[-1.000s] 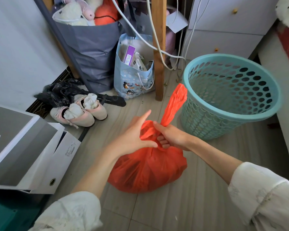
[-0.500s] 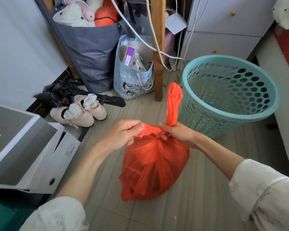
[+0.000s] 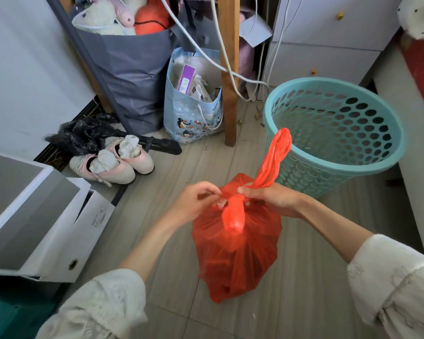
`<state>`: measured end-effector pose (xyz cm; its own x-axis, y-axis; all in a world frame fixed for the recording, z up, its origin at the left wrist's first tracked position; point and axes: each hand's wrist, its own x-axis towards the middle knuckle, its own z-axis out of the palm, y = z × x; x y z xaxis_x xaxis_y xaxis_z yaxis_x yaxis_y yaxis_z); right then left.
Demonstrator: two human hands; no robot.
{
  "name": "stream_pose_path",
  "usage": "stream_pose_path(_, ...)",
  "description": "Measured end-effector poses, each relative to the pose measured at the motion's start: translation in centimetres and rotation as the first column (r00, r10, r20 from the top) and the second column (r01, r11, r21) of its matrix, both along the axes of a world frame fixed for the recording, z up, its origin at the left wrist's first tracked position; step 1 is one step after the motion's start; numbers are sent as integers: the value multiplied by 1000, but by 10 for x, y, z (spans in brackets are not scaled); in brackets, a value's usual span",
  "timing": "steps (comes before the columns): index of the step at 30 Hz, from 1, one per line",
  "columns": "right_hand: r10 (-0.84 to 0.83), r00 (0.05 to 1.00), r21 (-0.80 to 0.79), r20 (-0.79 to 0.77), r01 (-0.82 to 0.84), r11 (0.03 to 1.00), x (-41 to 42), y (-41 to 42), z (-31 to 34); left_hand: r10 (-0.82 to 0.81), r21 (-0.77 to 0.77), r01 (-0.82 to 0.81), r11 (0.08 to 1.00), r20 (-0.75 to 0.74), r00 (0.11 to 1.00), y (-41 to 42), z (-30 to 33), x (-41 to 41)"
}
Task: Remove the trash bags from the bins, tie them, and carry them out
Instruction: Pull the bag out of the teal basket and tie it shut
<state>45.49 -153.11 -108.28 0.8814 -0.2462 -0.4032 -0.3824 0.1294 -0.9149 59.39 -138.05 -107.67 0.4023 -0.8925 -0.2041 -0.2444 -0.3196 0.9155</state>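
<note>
A full red trash bag (image 3: 238, 250) hangs in front of me, lifted above the tiled floor. My left hand (image 3: 194, 204) pinches the bag's top at the left of its neck. My right hand (image 3: 272, 199) grips the neck from the right. One red handle strip (image 3: 277, 157) sticks up past my right hand, and another loop (image 3: 234, 216) flops down over the front of the bag. The teal perforated bin (image 3: 338, 133) stands just behind to the right, with no bag in it.
Pink shoes (image 3: 113, 162) and a black plastic bag (image 3: 83, 133) lie at the left. White boxes (image 3: 42, 226) sit at my near left. A grey sack (image 3: 130, 77), a blue gift bag (image 3: 194, 111), a wooden post (image 3: 229, 69) with cables and white drawers (image 3: 328, 45) stand behind.
The red bag has risen off the floor and now hangs from both hands. One handle strip was brought across the neck and now droops over the bag's front.
</note>
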Motion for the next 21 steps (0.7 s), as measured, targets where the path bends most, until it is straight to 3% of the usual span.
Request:
stream_pose_path(10,100,994,231,-38,-88,969,-16,-15,8,-1,-73,16,997,195,981,-17,-24,-31)
stream_pose_path(18,159,983,212,-89,-138,967,-15,-16,13,-36,-70,60,996,301,953,-22,-26,-40)
stream_pose_path(21,174,977,136,-123,-157,978,-14,-12,18,-77,-46,101,994,360,930,-23,-27,-39)
